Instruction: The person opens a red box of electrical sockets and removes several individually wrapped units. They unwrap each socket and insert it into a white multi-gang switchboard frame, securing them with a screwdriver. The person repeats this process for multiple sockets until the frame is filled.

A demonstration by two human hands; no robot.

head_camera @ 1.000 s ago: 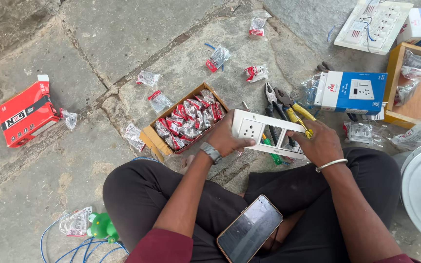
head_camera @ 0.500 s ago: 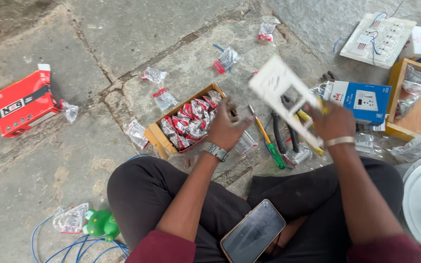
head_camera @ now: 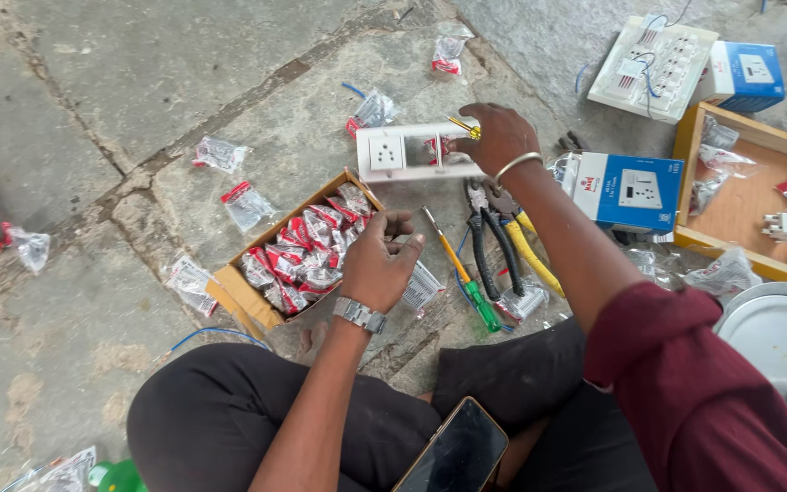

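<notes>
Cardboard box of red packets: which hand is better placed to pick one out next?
Left. The left hand hovers half-curled at the edge of the cardboard box, right beside the red packets. The right hand is stretched out on the white switch plate, farther away.

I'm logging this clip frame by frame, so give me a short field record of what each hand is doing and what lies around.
left hand: empty, over cardboard box of red-and-clear packets
right hand: grips white switch plate on the stone floor
between hands: screwdriver, pliers
right side: blue box, wooden tray
lap: phone
</notes>
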